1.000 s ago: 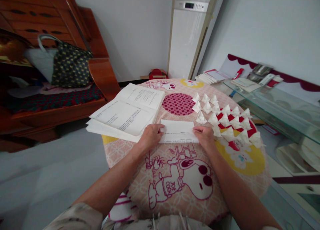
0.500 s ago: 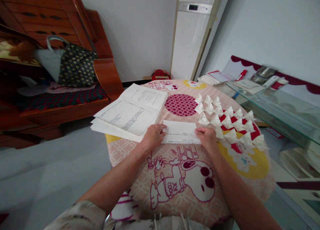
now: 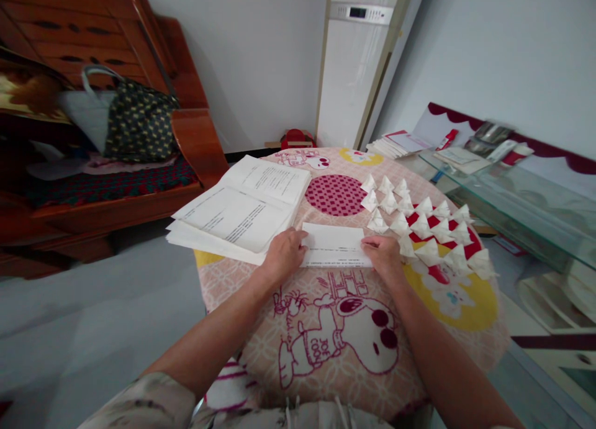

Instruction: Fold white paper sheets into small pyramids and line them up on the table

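A folded sheet of printed paper (image 3: pixel 333 243) lies in front of me on the patterned tablecloth (image 3: pixel 344 379), its crease toward me. My left hand (image 3: pixel 286 253) is closed on the sheet's left edge, and my right hand (image 3: pixel 382 254) pinches its right edge. Just beyond my left hand lies a stack of printed sheets (image 3: pixel 233 215), creased across the middle. Several small white folded-paper pieces (image 3: pixel 426 227) stand in rows to the right of my right hand.
A glass shelf (image 3: pixel 512 193) with metal bowls (image 3: pixel 491 134) and a paper cup (image 3: pixel 518 156) runs along the right. More papers (image 3: pixel 400 142) lie at the table's back right. A wooden bench (image 3: pixel 200 143) holding a dark patterned bag (image 3: pixel 139 121) stands at the left.
The view has shifted very slightly. Both hands keep their places at the sides of the folded sheet, with no clear movement of the paper.
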`<state>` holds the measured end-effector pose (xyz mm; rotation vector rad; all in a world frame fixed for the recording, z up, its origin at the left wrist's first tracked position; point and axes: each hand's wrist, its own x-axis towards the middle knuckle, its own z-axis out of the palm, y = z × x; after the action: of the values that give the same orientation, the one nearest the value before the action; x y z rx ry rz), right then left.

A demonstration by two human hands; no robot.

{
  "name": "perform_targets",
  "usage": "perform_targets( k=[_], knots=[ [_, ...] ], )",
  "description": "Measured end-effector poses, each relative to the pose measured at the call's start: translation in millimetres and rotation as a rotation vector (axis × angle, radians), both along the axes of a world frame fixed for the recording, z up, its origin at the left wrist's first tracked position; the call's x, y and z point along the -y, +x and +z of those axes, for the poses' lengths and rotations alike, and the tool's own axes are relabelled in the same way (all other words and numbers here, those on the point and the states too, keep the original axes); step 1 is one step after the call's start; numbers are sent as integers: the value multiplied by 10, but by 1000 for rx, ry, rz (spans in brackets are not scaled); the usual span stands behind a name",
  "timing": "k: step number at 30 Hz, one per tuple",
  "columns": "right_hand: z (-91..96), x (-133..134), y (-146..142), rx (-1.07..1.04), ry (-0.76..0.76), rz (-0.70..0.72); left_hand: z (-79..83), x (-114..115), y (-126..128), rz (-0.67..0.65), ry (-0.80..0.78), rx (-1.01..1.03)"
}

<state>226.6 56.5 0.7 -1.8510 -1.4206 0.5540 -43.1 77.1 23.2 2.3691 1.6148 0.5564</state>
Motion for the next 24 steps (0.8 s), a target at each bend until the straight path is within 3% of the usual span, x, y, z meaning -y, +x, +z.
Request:
perform_targets(
  k=[4, 9, 13, 18, 24],
  knots=[
    [42, 1, -26, 30, -2, 5, -46, -45, 6, -168, 165, 47],
    [73, -4, -36, 81, 9, 13, -161, -149, 1, -425, 128, 145],
    [57, -16, -34, 75, -1, 5, -168, -181, -8, -461, 86, 123],
    [60, -20, -51, 131, 4, 13, -20, -129, 41, -557, 4, -22],
    [219, 18, -51, 314, -58, 16, 33, -88, 105, -583, -2, -134]
  ],
)
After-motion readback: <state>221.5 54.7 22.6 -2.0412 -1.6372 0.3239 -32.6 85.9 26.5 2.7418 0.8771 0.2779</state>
